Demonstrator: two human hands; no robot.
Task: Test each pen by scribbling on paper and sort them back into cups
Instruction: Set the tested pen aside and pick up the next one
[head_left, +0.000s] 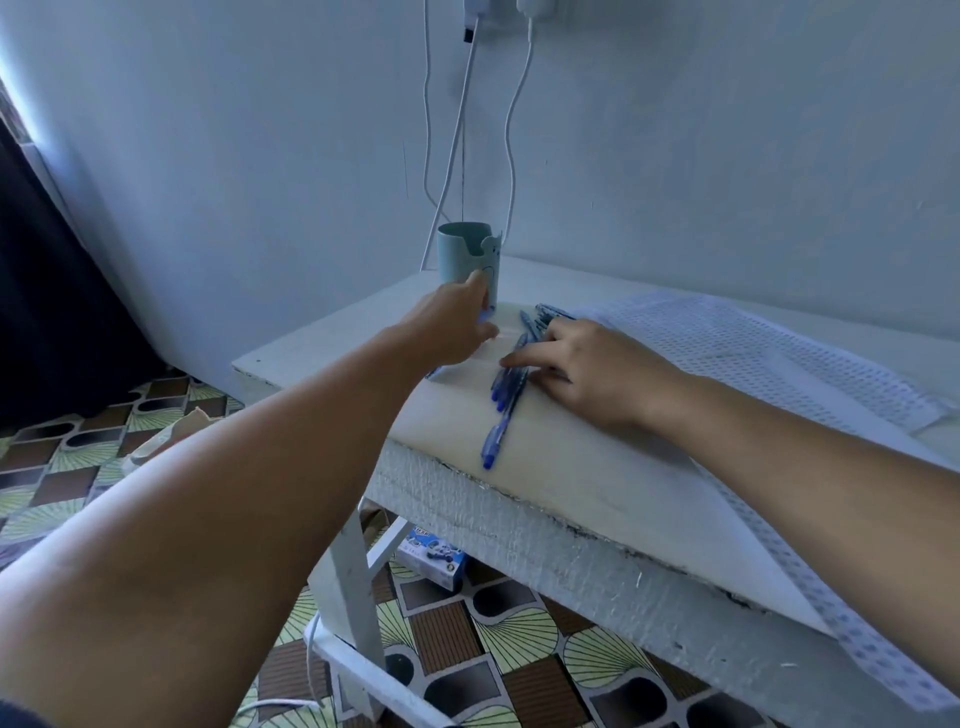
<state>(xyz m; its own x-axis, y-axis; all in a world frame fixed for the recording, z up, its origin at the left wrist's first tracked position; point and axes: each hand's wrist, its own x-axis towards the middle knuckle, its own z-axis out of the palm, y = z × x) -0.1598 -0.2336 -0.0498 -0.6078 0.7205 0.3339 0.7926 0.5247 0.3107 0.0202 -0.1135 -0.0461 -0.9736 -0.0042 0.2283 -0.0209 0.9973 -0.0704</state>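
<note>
Fingers first: our left hand reaches for the cup, fingers loosely extended with the tips touching its lower wall, not wrapped round it, holding nothing we can see. We judge it steadies or pulls the cup closer so that pens can drop in. Our right hand lies flat on the pens, fingers fairly straight and spread, pressing rather than pinching; likely it keeps the pile from rolling off the curved pad on the surface. The pens lie under and just left of the right fingers, fanned toward us, one end near the pad's edge. The cup stands upright just beyond the left fingertips, near the pens. A white sheet, probably the paper, lies between both hands.
</note>
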